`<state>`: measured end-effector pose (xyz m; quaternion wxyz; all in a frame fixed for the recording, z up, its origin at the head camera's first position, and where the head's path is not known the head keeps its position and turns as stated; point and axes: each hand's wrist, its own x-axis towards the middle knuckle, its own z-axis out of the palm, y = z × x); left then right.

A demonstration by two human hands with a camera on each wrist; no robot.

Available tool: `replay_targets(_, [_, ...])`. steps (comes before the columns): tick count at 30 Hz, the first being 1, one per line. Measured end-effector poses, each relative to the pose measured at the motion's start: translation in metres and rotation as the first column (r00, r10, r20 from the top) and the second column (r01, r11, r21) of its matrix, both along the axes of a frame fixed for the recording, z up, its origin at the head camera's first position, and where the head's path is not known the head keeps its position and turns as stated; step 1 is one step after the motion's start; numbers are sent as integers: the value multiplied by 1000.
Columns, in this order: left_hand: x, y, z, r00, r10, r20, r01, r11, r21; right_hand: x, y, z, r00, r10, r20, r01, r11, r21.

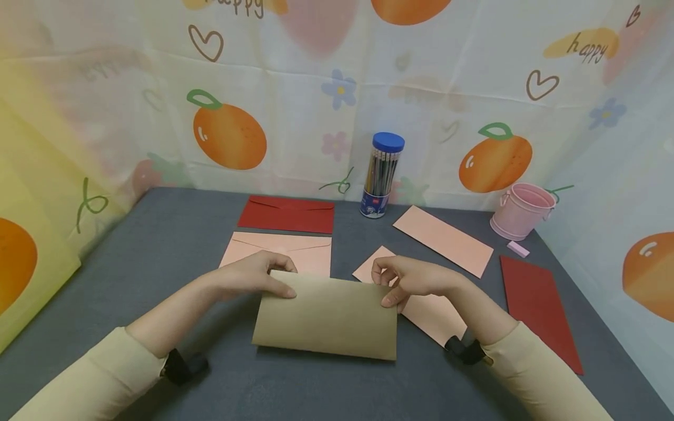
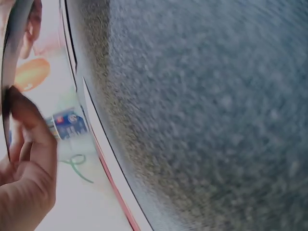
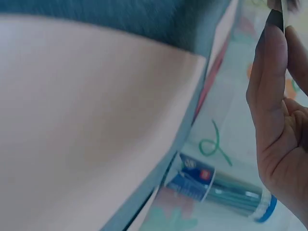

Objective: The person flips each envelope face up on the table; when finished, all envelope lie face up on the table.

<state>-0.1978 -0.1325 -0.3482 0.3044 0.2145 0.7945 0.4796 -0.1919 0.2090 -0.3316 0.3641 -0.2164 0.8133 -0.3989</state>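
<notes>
Left hand (image 1: 257,273) and right hand (image 1: 416,276) pinching gold paper (image 1: 326,321) mid-frame; upper-centre envelopes (image 1: 286,216) look sorted, right-side papers (image 1: 443,241) probably aren't yet.

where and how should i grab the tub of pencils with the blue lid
Probably best round the middle of the pencil tub, below its blue lid, coming from the near side: it stands upright, its body is slim and round, and the printed curtain hangs behind it. The left hand and right hand both hold the gold paper, so one should let go first.
</notes>
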Motion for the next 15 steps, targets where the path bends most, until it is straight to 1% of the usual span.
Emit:
replay_targets(1, [-2,-2,0,999,43,26,-43,999,23,-2,3,2,1000,-9,-1,9,1000,-7])
replay_targets(3, [-5,-4,0,990,113,83,-120,990,75,-6,9,5,999,-34,-1,34,999,-20])
replay_targets(4, [-7,-5,0,984,138,113,-150,983,105,-7,11,7,999,-44,0,44,999,-28])
replay_targets(6, [-9,-7,-1,977,159,142,-181,970,162,-10,17,10,998,-62,1,62,997,-45])
replay_targets(9, [-11,-8,-2,974,162,156,-193,958,210,-15,23,13,996,-88,3,88,994,-65])
replay_targets(13, [-11,-7,-3,977,152,150,-186,952,244,-19,30,14,992,-126,-8,125,988,-92])
replay_targets(15, [-10,-6,-3,977,159,145,-192,948,255,-21,33,13,989,-150,-16,148,984,-104])
